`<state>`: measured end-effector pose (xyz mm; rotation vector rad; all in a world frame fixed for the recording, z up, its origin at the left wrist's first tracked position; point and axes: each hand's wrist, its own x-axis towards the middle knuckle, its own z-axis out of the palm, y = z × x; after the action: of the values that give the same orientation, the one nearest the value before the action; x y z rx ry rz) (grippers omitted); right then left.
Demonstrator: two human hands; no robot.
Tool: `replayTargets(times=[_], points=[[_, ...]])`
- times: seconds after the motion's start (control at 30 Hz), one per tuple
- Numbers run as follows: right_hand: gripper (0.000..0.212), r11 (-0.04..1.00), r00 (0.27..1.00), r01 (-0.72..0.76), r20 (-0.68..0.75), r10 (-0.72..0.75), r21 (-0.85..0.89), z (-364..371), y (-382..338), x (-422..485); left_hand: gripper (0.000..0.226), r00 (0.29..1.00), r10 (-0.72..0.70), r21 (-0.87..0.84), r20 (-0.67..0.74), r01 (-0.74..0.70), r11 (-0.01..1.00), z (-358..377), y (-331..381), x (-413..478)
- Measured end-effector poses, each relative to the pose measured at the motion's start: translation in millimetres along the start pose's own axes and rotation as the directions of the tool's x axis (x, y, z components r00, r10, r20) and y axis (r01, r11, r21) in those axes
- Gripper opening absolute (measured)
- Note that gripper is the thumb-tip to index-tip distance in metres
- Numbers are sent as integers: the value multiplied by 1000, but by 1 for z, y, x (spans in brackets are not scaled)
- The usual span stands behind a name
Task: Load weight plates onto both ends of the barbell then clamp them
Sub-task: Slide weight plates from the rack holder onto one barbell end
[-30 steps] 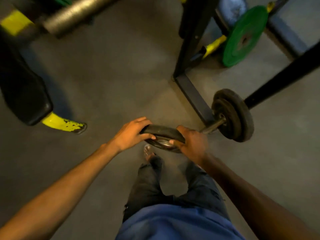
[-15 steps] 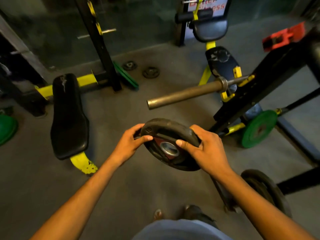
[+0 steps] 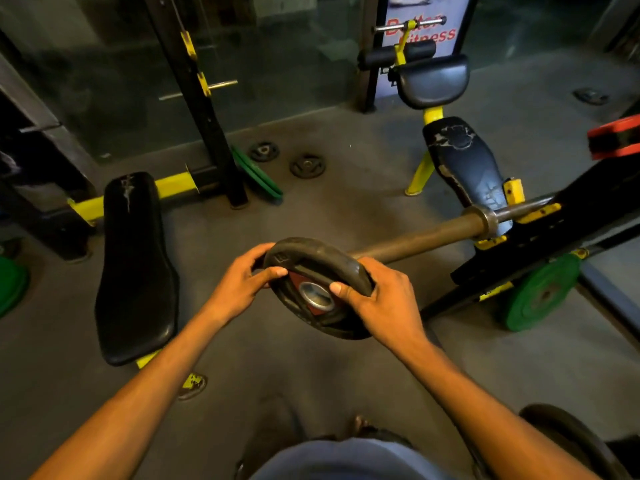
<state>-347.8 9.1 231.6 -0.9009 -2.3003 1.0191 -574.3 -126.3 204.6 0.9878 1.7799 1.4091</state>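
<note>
Gripped on opposite rim edges by left hand [image 3: 242,282] and right hand [image 3: 384,303], weight plate [image 3: 311,289] is held tilted between them, fingers curled tight, just before the bare barbell [image 3: 422,235] sleeve end.

One barbell [image 3: 426,237], two hands [image 3: 242,285] [image 3: 384,306], two benches [image 3: 135,268] [image 3: 467,164], three black plates [image 3: 318,289] [image 3: 265,151] [image 3: 307,165].

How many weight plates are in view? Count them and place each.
6, maybe more hidden: black plate in both hands; two small plates on the floor; green plate on the rack at right; green plate at left edge; dark plate bottom right.
</note>
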Motion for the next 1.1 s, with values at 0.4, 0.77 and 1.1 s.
replayTargets(times=[0.4, 0.77, 1.1], points=[[26, 968, 955, -215, -235, 180, -133, 56, -20, -5, 34, 887, 134, 131, 443, -212, 969, -37, -44, 105], [29, 836, 789, -499, -517, 331, -226, 88, -47, 7, 37, 734, 228, 84, 640, -361, 929, -16, -48, 181], [40, 685, 655, -670, -662, 364, -287, 34, 8, 31, 46, 708, 351, 51, 613, -478, 877, 75, -28, 234]])
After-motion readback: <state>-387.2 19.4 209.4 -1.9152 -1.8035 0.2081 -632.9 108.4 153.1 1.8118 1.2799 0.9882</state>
